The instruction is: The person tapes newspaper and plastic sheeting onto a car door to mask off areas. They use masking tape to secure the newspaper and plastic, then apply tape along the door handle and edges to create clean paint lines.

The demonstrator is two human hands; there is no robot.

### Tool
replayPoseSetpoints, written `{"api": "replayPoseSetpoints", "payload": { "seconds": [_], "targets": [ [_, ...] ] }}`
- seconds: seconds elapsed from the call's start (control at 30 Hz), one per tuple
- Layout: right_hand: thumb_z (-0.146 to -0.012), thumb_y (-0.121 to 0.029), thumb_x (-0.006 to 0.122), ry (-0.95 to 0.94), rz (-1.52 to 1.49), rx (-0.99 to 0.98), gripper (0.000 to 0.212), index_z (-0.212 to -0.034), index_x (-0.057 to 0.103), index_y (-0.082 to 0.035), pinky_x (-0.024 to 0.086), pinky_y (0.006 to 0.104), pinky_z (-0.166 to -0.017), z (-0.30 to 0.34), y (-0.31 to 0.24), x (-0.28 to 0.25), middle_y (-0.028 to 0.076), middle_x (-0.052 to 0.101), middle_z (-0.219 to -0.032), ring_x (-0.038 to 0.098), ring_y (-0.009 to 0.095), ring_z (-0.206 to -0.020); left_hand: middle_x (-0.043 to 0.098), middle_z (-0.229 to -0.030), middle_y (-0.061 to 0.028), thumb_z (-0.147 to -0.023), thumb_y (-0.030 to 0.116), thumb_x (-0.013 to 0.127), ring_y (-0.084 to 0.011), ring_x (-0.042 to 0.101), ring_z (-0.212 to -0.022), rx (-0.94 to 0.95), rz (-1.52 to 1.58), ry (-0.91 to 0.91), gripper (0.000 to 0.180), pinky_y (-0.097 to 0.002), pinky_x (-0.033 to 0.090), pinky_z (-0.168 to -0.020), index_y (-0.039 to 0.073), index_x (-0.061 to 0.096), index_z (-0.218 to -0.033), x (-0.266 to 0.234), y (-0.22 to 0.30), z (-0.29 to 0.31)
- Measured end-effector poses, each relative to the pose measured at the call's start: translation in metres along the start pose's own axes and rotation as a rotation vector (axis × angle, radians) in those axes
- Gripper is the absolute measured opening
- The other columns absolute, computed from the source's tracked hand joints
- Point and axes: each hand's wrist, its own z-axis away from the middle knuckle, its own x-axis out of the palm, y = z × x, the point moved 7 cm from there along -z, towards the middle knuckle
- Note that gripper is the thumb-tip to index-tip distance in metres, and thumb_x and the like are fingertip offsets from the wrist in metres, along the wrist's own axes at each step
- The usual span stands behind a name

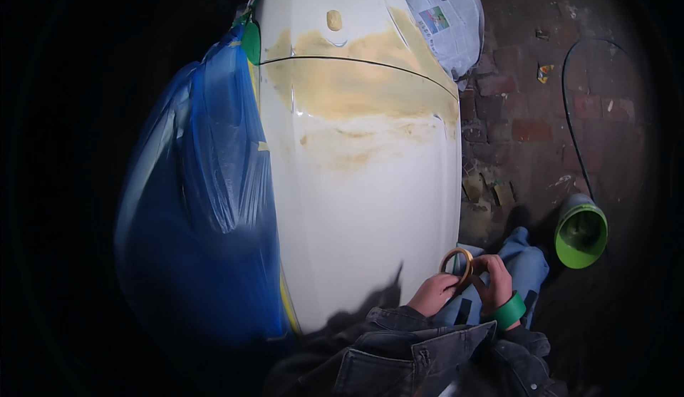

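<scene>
A thin roll of tan masking tape [468, 260] stands upright between my hands, beside the near right edge of a white car body panel [356, 212]. My left hand [432, 294] is closed on the roll's lower edge. Curled fingers of my right hand [494, 281] pinch at the roll's right side; whether they hold a loose tape end is too small to tell. Around my right wrist sits a green roll of tape [509, 311]. Tan filler patches [349, 87] cover the panel's far part, across a dark seam.
Blue plastic sheeting [221, 183] hangs along the panel's left side. Printed paper [445, 23] covers a part at the far right. On the brick floor [531, 130] to the right lie a lime-green bucket-like container [581, 234], a black cable [570, 119] and a small wrapper [544, 73].
</scene>
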Motion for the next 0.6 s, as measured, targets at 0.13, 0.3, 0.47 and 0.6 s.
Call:
{"api": "replayPoseSetpoints", "payload": {
  "seconds": [0.13,0.3,0.47,0.6],
  "targets": [
    [-0.073,0.003,0.067,-0.084,0.066,-0.017,0.028,-0.100,0.060,-0.004,0.051,0.0369,-0.077,-0.030,-0.017,-0.001,0.014,0.062,-0.094,0.062,0.032,-0.089,0.063,-0.098,-0.0204,-0.083,0.003,0.055,-0.0366,0.060,-0.091,-0.074,0.059,0.050,0.024,-0.0387,0.048,-0.080,-0.001,0.062,-0.106,-0.013,0.008,-0.008],
    [-0.073,-0.002,0.075,-0.208,-0.002,-0.034,0.023,-0.093,0.063,-0.003,0.052,0.0330,-0.071,-0.086,-0.023,-0.010,0.012,0.064,-0.087,0.065,0.025,-0.080,0.059,-0.086,-0.0223,-0.081,0.003,0.056,-0.0413,0.058,-0.083,-0.218,0.220,0.139,0.009,-0.0441,0.046,-0.071,-0.002,0.057,-0.089,-0.027,0.017,-0.034],
    [-0.070,-0.004,0.077,-0.406,-0.030,0.018,0.023,-0.089,0.064,-0.004,0.052,0.0318,-0.069,-0.164,-0.030,-0.055,0.010,0.065,-0.081,0.066,0.024,-0.076,0.056,-0.079,-0.0215,-0.081,0.006,0.058,-0.0421,0.056,-0.078,-0.100,0.129,0.051,0.009,-0.0470,0.043,-0.065,-0.001,0.054,-0.083,-0.046,0.074,-0.104],
    [-0.072,-0.004,0.078,-0.574,-0.033,0.215,0.022,-0.087,0.061,-0.001,0.053,0.0291,-0.067,-0.193,-0.041,-0.092,0.009,0.066,-0.080,0.066,0.018,-0.073,0.061,-0.084,-0.0197,-0.080,0.010,0.061,-0.0387,0.059,-0.084,-0.047,0.193,-0.131,0.013,-0.0442,0.046,-0.069,0.000,0.060,-0.089,-0.053,0.121,-0.135]
  ]
}}
